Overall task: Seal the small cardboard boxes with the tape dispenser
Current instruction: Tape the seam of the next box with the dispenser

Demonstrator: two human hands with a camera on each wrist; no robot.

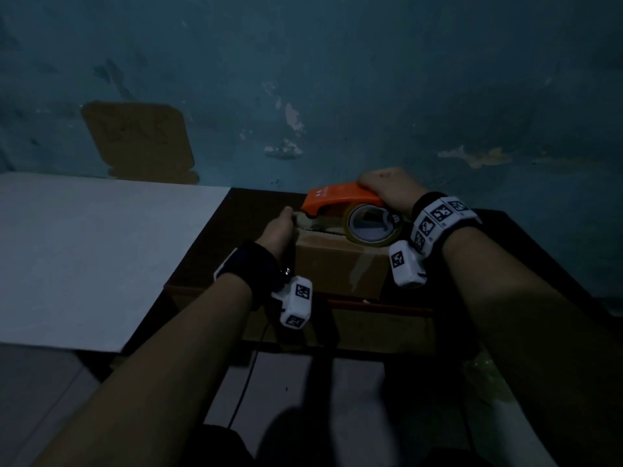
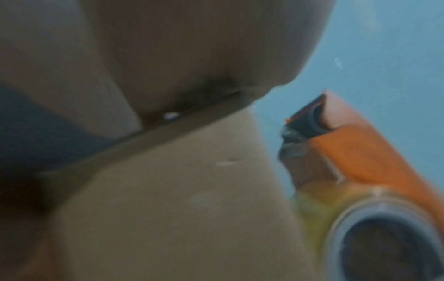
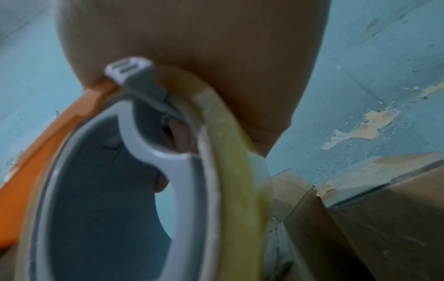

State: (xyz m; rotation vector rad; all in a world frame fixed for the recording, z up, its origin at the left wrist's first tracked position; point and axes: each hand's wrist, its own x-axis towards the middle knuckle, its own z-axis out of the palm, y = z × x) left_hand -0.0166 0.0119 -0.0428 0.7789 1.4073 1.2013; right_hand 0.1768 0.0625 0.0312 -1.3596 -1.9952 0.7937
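Position: 1 small brown cardboard box sits on the dark wooden table, near the table's front edge and centred across it. The orange plastic tape dispenser with its yellowish tape roll lies on the box top, nose toward the box's left edge.

Hands: the right hand is wrapped over the dispenser's back, gripping it. The left hand presses against the box's upper left edge, just beside the dispenser's nose; whether its fingers pinch a tape end or only brace the cardboard cannot be told.

Risks, as judged:
- The centre seam shows a dark gap under the dispenser. If the flaps are not held level, tape would likely bridge the gap or wrinkle.
- The left fingers are close to the cutter end, so a hard pull leftward could catch them.
- The box looks light; dragging the dispenser without a firm brace may slide it toward the front edge.
- Old tape strips on the near face suggest a worn surface, so adhesion may be poor.

Room: the blue wall stands close behind the table's back edge, limiting reach there. A white sheet covers the table's left side. Bare table is visible on the box's left and right.
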